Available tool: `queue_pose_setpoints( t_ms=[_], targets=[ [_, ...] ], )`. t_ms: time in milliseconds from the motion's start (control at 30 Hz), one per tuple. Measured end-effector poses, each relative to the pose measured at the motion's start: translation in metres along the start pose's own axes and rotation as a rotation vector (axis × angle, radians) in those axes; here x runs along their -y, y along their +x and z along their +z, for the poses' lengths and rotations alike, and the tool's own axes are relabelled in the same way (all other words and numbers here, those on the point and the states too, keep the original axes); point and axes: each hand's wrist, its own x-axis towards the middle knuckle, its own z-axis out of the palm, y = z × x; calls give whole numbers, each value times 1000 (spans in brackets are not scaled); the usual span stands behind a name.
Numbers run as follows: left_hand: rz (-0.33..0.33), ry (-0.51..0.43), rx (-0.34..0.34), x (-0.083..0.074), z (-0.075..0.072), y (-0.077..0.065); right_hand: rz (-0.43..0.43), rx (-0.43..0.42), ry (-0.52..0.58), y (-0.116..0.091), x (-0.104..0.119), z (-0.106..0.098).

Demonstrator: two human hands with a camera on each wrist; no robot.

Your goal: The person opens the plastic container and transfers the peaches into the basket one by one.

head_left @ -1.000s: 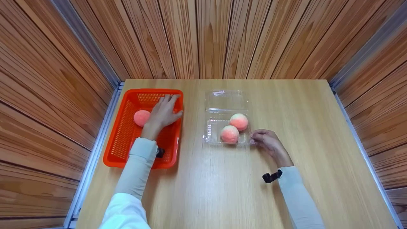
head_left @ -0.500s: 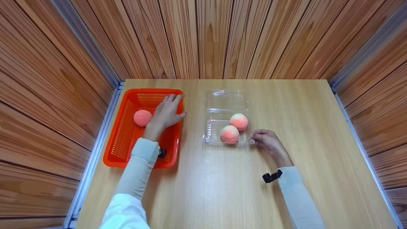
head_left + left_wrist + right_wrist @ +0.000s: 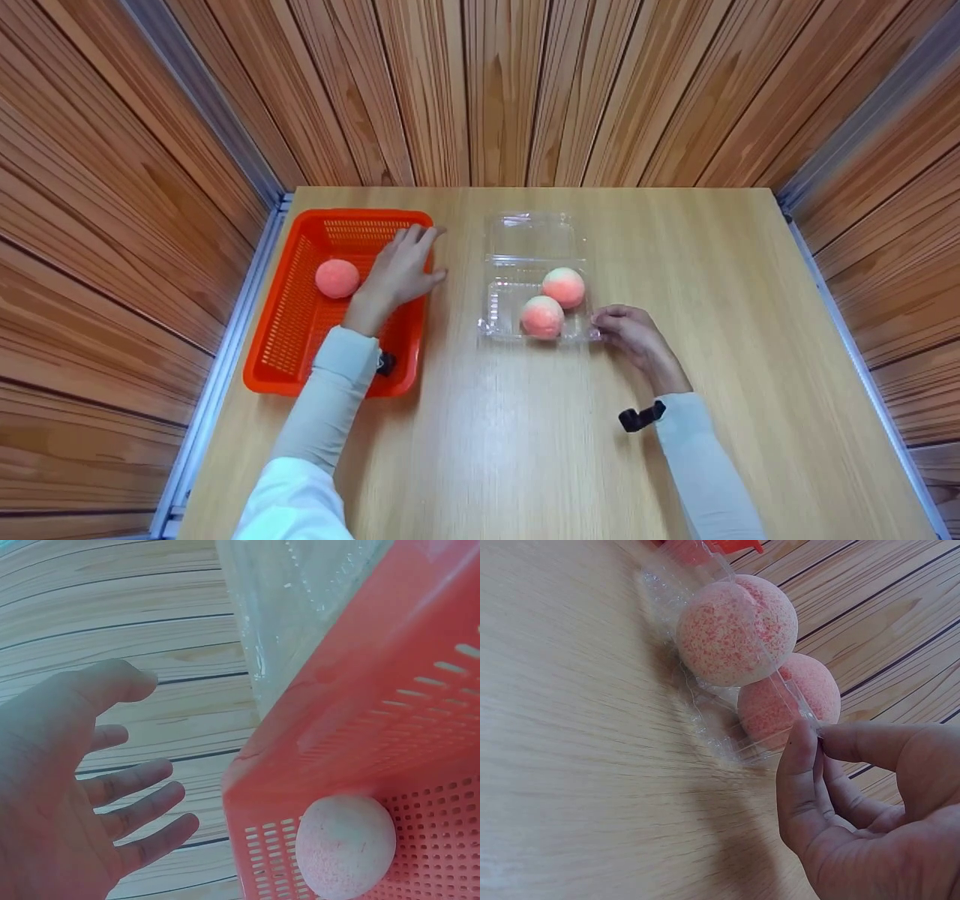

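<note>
- My left hand [image 3: 396, 271] hangs over the right end of the orange basket [image 3: 296, 330], fingers spread and straight, holding nothing. The wrist view confirms an empty palm.
- The lone peach in the basket [image 3: 337, 278] lies just to the left of that hand, apart from the fingers, on the basket floor.
- My right hand [image 3: 634, 336] pinches the near right corner of the clear clamshell box [image 3: 501, 309], thumb against forefinger on the thin plastic rim, as the right wrist view shows.
- Just left of that pinch sit the near peach in the box [image 3: 541, 316] and the far peach in the box [image 3: 563, 286], touching or nearly so.
- To do this well, I judge the pinch should stay firm and low so the light box does not skate on the table [image 3: 525, 450].
- I would close on a peach from above with all fingers curled round it, gently, since it looks soft.
- Count: three peaches, one basket, one clamshell box with its lid [image 3: 529, 236] lying open behind, two hands.
</note>
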Motion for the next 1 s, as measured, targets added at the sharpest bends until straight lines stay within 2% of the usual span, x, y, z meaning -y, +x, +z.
queue_pose_setpoints(
  t_ms=[200,467,767,1000],
  targets=[
    [-4,-11,17,-5,1,-1,-1,6,-1,-1,-1,0],
    [36,-21,17,-10,5,0,0,-1,4,-1,0,0],
    [47,-26,50,-20,8,2,9,-2,12,-1,-1,-1],
    [70,-3,42,-26,10,4,-9,13,34,-2,0,-2]
  ],
)
